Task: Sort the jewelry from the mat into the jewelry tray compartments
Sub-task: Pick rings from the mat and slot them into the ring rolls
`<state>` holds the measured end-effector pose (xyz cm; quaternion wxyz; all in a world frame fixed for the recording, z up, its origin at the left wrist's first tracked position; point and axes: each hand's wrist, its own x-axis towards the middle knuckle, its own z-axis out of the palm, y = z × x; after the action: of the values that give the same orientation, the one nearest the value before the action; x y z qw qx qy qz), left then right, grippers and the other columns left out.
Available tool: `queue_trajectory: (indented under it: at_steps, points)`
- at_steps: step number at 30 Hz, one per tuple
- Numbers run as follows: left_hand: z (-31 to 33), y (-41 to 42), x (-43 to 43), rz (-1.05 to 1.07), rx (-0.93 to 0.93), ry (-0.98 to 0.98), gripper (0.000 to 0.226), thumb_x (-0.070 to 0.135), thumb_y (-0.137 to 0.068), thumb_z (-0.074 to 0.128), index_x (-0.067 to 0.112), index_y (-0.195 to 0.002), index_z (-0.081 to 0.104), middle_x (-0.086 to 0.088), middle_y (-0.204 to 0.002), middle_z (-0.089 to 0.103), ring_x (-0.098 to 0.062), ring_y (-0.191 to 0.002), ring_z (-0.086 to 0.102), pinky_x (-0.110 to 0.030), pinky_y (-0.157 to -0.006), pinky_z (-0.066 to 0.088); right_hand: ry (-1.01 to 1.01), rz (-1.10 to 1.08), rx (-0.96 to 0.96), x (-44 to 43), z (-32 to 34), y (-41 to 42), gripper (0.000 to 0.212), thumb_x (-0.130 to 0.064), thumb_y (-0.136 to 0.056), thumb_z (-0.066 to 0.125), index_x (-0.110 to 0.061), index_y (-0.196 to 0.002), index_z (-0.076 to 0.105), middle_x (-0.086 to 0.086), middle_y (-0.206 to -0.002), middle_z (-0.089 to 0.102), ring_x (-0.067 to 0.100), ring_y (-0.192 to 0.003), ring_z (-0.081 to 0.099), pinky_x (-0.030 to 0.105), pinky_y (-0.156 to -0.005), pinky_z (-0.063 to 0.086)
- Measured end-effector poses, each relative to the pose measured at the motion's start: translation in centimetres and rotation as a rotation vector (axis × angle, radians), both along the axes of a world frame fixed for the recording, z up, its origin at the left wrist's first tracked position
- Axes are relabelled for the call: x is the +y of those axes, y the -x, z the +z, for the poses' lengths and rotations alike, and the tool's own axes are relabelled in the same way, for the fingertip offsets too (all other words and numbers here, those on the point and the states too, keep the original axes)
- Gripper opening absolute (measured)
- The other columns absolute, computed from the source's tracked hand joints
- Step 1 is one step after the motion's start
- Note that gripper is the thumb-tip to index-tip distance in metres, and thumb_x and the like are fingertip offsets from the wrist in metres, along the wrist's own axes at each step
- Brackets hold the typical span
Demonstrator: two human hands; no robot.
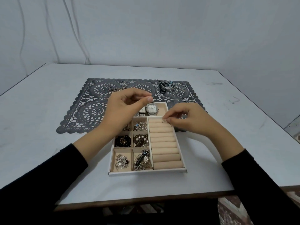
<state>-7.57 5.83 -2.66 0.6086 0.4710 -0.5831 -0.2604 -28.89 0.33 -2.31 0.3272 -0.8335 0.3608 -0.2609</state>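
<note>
A white jewelry tray (146,172) with beige lining sits on the table, overlapping the near edge of a dark lace mat (90,108). My right hand (183,120) pinches a thin silver ring (164,121) at the top of the tray's ring rolls (164,143). My left hand (123,109) hovers above the tray's upper left and pinches something tiny at its fingertips (150,97); what it is cannot be made out. Two watches (150,109) lie in the top compartment. Bracelets (168,86) and small rings (181,93) lie on the mat's far right.
The six small compartments at the tray's left hold brooches, beads and chains (140,140). A small piece of jewelry (116,90) lies on the mat behind my left hand. The grey table (48,143) stands against a pale wall, its front edge close to me.
</note>
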Motion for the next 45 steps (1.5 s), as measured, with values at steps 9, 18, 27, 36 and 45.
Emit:
queue_trajectory:
  at_steps: [9, 18, 27, 36, 45]
  points:
    - [-0.1, -0.1, 0.0, 0.006, -0.009, -0.008, 0.012, 0.016, -0.08, 0.078, 0.019, -0.091, 0.076, 0.004, -0.08, 0.075, -0.006, -0.075, 0.068, -0.018, -0.071, 0.054, -0.166, 0.06, 0.096, -1.1, 1.4, -0.4, 0.008, -0.009, -0.081, 0.074, -0.01, -0.089, 0.076, -0.001, -0.069, 0.067, 0.0, -0.061, 0.058, 0.014, -0.063, 0.046]
    - [-0.2, -0.2, 0.0, 0.016, -0.024, -0.012, 0.012, 0.018, -0.079, 0.079, 0.024, -0.089, 0.076, 0.003, -0.081, 0.075, -0.008, -0.077, 0.069, -0.021, -0.075, 0.057, -0.201, 0.037, 0.134, -1.5, 1.7, -0.6, 0.006, -0.013, -0.081, 0.075, -0.016, -0.086, 0.076, 0.004, -0.077, 0.073, 0.005, -0.067, 0.064, 0.017, -0.062, 0.048]
    - [-0.3, -0.4, -0.1, 0.001, -0.06, -0.03, 0.011, 0.017, -0.08, 0.078, 0.021, -0.091, 0.076, 0.0, -0.083, 0.076, -0.011, -0.079, 0.069, -0.023, -0.075, 0.058, -0.176, 0.019, 0.126, -1.4, 1.4, -0.8, 0.007, -0.012, -0.078, 0.077, -0.017, -0.083, 0.076, 0.005, -0.076, 0.073, 0.009, -0.067, 0.064, 0.023, -0.067, 0.051]
    - [-0.5, -0.1, -0.2, -0.049, -0.192, -0.123, 0.011, 0.017, -0.08, 0.078, 0.017, -0.091, 0.077, -0.001, -0.08, 0.075, -0.025, -0.076, 0.07, -0.036, -0.065, 0.061, 0.045, -0.361, -0.137, -2.2, -2.5, 0.3, 0.021, -0.022, -0.091, 0.061, -0.026, -0.109, 0.071, -0.01, -0.099, 0.071, -0.005, -0.082, 0.061, 0.008, -0.075, 0.045]
    - [-1.0, -0.2, -0.6, -0.075, -0.434, -0.139, 0.011, 0.023, -0.079, 0.081, 0.023, -0.089, 0.078, 0.011, -0.081, 0.074, -0.003, -0.079, 0.069, -0.022, -0.077, 0.056, 0.278, -0.315, 0.277, -2.7, -4.5, 1.2, 0.038, -0.022, -0.098, 0.047, -0.01, -0.134, 0.051, 0.004, -0.134, 0.056, 0.019, -0.125, 0.049, 0.015, -0.096, 0.028]
